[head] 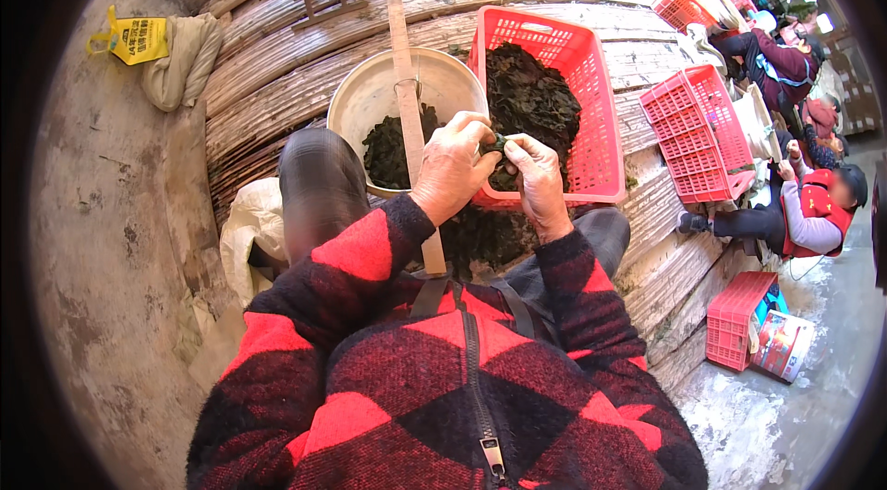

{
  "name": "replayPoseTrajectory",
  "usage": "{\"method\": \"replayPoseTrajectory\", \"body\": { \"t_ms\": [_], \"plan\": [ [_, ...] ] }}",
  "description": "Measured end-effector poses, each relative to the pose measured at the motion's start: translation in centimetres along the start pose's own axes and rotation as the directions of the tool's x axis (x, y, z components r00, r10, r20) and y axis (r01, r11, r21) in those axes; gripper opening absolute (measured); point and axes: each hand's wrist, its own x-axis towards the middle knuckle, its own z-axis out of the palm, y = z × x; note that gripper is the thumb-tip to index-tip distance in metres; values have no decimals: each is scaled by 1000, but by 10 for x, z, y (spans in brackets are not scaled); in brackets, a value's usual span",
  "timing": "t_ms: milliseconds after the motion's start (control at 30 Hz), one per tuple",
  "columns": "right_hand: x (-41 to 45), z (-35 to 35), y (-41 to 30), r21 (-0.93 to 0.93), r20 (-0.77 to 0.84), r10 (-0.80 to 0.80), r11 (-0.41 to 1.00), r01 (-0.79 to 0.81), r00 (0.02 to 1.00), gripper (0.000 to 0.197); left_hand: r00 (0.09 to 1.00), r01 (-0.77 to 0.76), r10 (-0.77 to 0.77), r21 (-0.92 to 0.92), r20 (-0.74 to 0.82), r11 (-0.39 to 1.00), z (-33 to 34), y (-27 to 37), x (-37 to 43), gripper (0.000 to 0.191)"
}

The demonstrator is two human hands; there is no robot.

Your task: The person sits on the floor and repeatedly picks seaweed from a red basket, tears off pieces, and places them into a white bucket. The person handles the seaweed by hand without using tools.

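Observation:
My left hand (454, 161) and my right hand (537, 175) meet over the near rim of a red plastic crate (603, 109). Between their fingertips they pinch a small piece of dark green, seaweed-like leaf (495, 146). A heap of dark wet leaves (530, 98) lies in the crate. Left of it, touching or nearly so, stands a round whitish tub (353, 98) with more dark leaves (389, 154) in it. A wooden slat (409, 119) runs across the tub towards my lap, with a wire loop around it.
More dark leaves (485, 234) lie between my knees. A pale cloth sack (253, 230) is by my left knee. Red crates (700, 137) stand at the right, near seated people (818, 209). A yellow bag (138, 40) and rolled cloth (181, 64) lie at the upper left.

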Motion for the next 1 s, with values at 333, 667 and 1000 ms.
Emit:
{"method": "replayPoseTrajectory", "body": {
  "t_ms": [333,667,1000],
  "plan": [
    [3,-10,-3,-61,12,39,997,-38,999,21,838,546,-366,-640,405,541,-14,-15,6,7],
    [7,-30,3,-270,45,-52,961,62,998,17,768,603,-499,-718,402,349,-27,-30,1,8],
    [4,-22,-7,-677,95,-276,686,265,956,19,786,616,-506,-528,356,585,-31,-37,5,10]
  ]
}}
